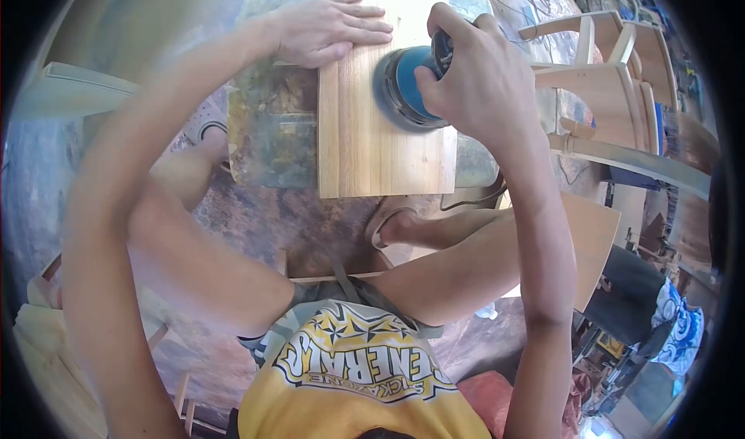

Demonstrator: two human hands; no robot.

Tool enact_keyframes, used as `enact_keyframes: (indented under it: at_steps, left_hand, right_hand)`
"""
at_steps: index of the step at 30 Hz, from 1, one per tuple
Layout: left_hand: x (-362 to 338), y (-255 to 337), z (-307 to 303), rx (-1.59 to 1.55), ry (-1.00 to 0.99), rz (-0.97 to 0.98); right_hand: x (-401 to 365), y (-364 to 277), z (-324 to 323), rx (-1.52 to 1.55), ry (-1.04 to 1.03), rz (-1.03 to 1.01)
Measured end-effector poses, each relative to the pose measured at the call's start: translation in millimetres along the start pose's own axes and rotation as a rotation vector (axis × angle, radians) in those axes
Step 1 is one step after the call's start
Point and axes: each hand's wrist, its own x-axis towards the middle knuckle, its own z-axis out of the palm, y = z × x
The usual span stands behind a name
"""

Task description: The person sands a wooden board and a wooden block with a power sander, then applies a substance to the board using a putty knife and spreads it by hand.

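A pale wooden board point(361, 148) lies lengthwise in front of me on a stained, paint-marked work table point(272, 140). My left hand point(330, 29) rests flat on the board's left side, its fingers stretched out and pointing right. My right hand point(485, 74) is wrapped around the top of a blue and black orbital sander point(414, 82). The sander's round pad sits on the board's right half, just to the right of my left fingertips. My right palm and fingers hide part of the sander's body.
Wooden chair-like frames point(601, 74) stand at the right, beside a long wooden bar point(636, 167). A flat wooden panel point(594, 233) leans near my right forearm. A dark cord point(481, 201) runs below the table. Tools and bags crowd the lower right.
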Motion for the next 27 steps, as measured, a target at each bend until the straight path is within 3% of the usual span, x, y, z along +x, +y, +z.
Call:
enact_keyframes:
  at_steps: [5, 12, 14, 16, 21, 27]
  left_hand:
    - [-3, -9, 6, -0.015, 0.057, 0.077]
    - [-1, -27, 15, -0.036, 0.211, 0.213]
    - [2, -35, 12, -0.053, 0.222, 0.224]
    - [7, -28, 1, -0.226, 0.313, 0.223]
    - [11, -28, -3, -0.201, 0.321, 0.209]
    - [12, -27, -7, -0.156, 0.380, 0.182]
  right_hand:
    - [-5, -15, -13, -0.015, -0.129, 0.049]
    - [3, -24, -21, -0.053, -0.071, 0.062]
    - [6, -39, -42, -0.024, -0.141, 0.183]
    - [12, -35, -43, -0.012, -0.135, 0.149]
    - [27, -15, -32, 0.003, -0.110, 0.051]
    - [38, -17, -38, 0.033, -0.148, 0.128]
